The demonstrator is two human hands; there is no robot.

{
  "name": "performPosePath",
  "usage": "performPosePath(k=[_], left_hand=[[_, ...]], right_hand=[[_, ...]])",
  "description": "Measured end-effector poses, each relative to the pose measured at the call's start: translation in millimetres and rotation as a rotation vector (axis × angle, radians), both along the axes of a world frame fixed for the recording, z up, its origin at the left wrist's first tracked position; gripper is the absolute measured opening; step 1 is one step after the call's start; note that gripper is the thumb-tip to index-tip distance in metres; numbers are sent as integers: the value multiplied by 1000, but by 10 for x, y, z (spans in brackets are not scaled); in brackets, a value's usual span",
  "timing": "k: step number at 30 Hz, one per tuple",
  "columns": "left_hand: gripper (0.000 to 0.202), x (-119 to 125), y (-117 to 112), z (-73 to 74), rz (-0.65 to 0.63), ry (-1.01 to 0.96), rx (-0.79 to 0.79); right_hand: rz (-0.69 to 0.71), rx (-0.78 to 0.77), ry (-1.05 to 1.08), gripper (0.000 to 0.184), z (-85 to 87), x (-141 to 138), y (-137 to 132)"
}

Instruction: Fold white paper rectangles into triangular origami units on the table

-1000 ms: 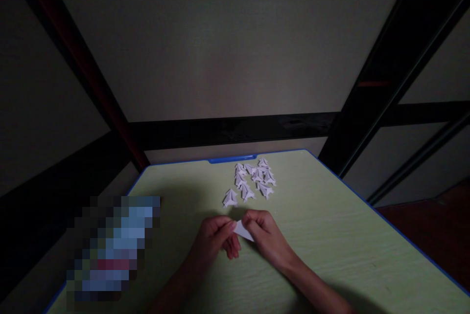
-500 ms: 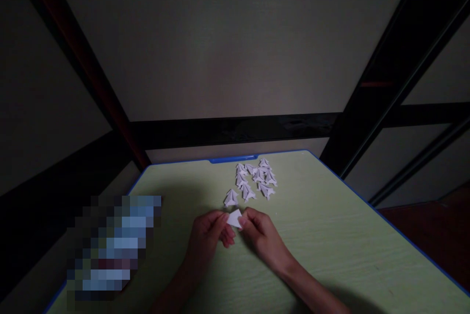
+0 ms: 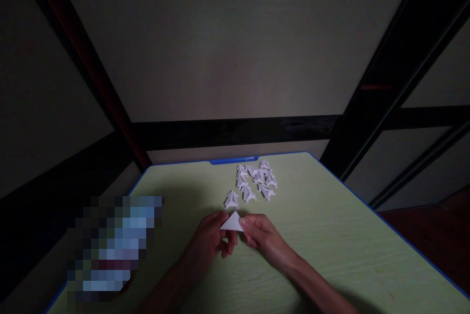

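Observation:
A small white folded paper (image 3: 232, 222), triangular with its point facing away from me, is held between both hands above the table. My left hand (image 3: 212, 235) pinches its left corner, with the lower fingers curled beneath. My right hand (image 3: 260, 232) grips the right corner, thumb on top. Just beyond the paper lies a white folded paper figure (image 3: 231, 199). Several more such folded figures (image 3: 258, 176) are grouped behind it, some overlapping.
The light green table (image 3: 330, 226) has a blue edge and a blue handle-like strip (image 3: 235, 160) at the far side. On the left lies a pixelated, unrecognisable object (image 3: 121, 245). A panelled wall (image 3: 235, 59) rises right behind the table.
The paper has turned in my hands; a slanted four-sided shape before, it now shows as a triangle pointing away. Both hands have shifted slightly, the left fingers lower.

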State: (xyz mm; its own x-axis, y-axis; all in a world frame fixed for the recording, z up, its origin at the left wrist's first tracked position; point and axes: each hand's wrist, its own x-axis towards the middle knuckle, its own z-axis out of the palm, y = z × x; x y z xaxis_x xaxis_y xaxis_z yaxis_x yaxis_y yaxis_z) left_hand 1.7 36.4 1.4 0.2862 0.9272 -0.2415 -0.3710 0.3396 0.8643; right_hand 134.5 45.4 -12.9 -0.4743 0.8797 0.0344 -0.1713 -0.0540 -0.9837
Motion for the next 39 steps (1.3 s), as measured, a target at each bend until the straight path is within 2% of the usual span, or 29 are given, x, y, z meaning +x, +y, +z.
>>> performPosePath(k=[2, 7, 12, 16, 22, 28, 34, 39], left_hand=[[18, -3, -9, 29, -10, -11, 7], [21, -7, -31, 68, -10, 9, 50], [13, -11, -17, 2, 62, 109, 135], [21, -37, 12, -70, 96, 238, 198], [28, -13, -6, -29, 155, 356, 146], [31, 4, 1, -4, 129, 324, 141], [29, 4, -1, -1, 94, 298, 132], [21, 12, -20, 13, 124, 279, 164]], right_hand=[[26, -19, 48, 41, -20, -8, 5], [50, -53, 113, 42, -40, -16, 6], [20, -34, 62, 43, 2, -34, -3], [-38, 49, 20, 43, 44, -30, -11], [-41, 80, -74, 36, 66, -4, -29], [-3, 57, -31, 37, 80, -16, -23], [26, 2, 80, 35, 25, -30, -21], [23, -20, 61, 28, 69, -26, -23]])
